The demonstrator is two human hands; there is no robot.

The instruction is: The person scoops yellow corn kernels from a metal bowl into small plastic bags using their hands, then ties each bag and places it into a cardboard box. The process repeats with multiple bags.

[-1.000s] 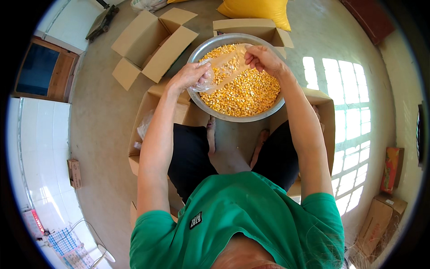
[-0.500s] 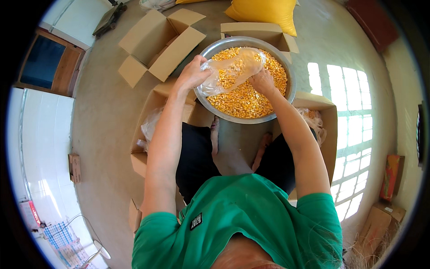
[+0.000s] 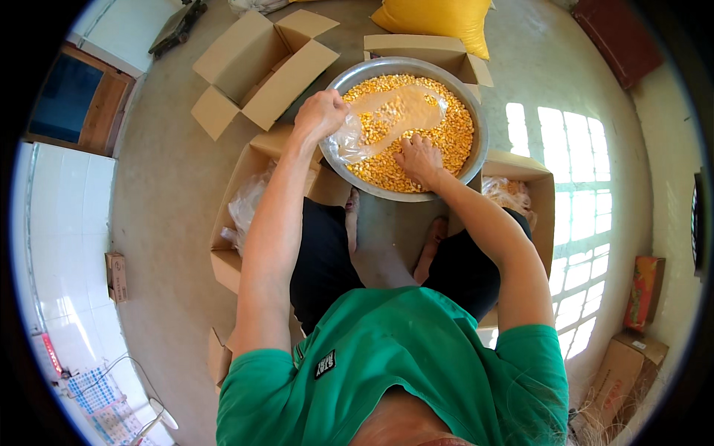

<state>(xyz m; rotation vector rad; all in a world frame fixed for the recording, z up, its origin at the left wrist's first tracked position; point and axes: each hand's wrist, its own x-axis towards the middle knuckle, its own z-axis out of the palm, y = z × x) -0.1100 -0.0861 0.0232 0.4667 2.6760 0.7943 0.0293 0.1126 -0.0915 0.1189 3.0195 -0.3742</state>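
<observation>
A wide metal basin (image 3: 336,165) holds loose yellow corn kernels (image 3: 455,141). Across its left and middle part lies a clear plastic bag (image 3: 352,141), with kernels showing in or through it. At the basin's left rim my left hand (image 3: 321,116) is closed on the near-left end of this bag. My right hand (image 3: 420,160) rests on the kernels near the front right, below the bag, its fingers spread and partly sunk among them; I see nothing gripped in it.
Open cardboard boxes surround the basin: one at back left (image 3: 262,70), one behind (image 3: 428,48), and one beside each leg, left (image 3: 227,197) and right (image 3: 541,201), both with plastic bags inside. A yellow sack (image 3: 439,22) lies at the back. Smaller boxes stand along the right wall.
My right hand has moved from the bag's right end toward the basin's front, its fingers now spread on the kernels. The bag's far end has dropped lower and stretches farther right. My left hand keeps its hold.
</observation>
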